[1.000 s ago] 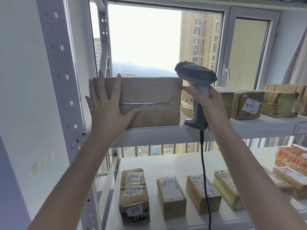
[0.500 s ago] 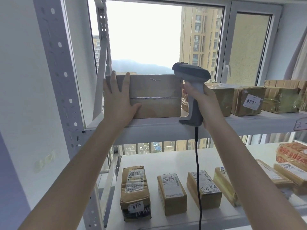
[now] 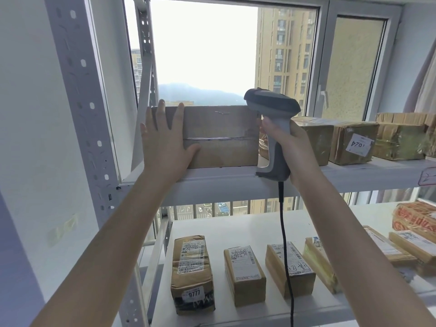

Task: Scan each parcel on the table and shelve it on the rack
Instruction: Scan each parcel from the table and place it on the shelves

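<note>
A brown cardboard parcel (image 3: 221,135) stands on the rack's upper shelf (image 3: 330,178), at its left end. My left hand (image 3: 165,145) presses flat against the parcel's front left side, fingers straight. My right hand (image 3: 290,147) grips the handle of a grey barcode scanner (image 3: 271,107), held just right of the parcel with its cable hanging down. Further taped parcels (image 3: 354,142) sit to the right on the same shelf, one labelled 1024.
The white lower shelf (image 3: 236,227) carries a row of labelled parcels, among them one (image 3: 192,274) marked 9777. A perforated grey rack upright (image 3: 80,95) stands at the left. Behind the rack is a window (image 3: 203,55).
My left hand has pushed the parcel further back onto the upper shelf. The scanner hand stayed beside it.
</note>
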